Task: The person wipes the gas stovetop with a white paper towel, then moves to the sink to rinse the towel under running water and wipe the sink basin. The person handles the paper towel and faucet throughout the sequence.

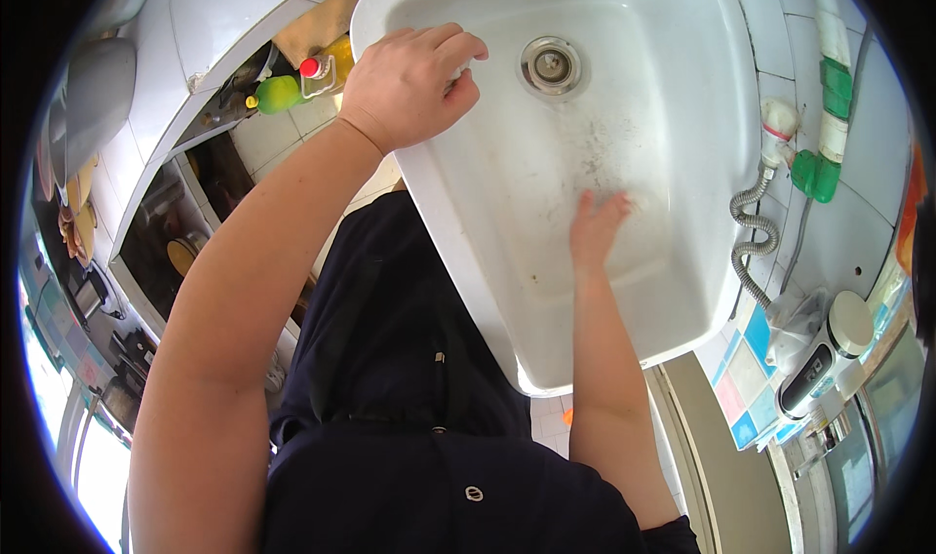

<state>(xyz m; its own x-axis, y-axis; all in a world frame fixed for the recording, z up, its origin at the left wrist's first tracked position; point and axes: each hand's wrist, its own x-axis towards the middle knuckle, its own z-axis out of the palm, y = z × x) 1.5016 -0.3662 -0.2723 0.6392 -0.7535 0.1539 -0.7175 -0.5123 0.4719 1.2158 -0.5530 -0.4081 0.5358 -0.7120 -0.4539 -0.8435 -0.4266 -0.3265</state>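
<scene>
A white rectangular sink (pixel 682 291) fills the middle of the head view, with a metal drain (pixel 551 64) near its far end and dark grime streaks on its floor. My left hand (pixel 409 86) rests on the sink's left rim, its fingers curled over the edge into the basin. My right hand (pixel 595 227) is down inside the basin, fingers spread and flat against the dirty floor, slightly blurred. Neither hand shows a cloth or a tool.
A white tap head (pixel 780 125) on a flexible metal hose (pixel 749 232) hangs at the sink's right side, next to a pipe with green fittings (pixel 817 174). A green bottle (pixel 278 94) and a red-capped bottle (pixel 312 66) stand left of the sink. A white appliance (pixel 824 354) lies at the right.
</scene>
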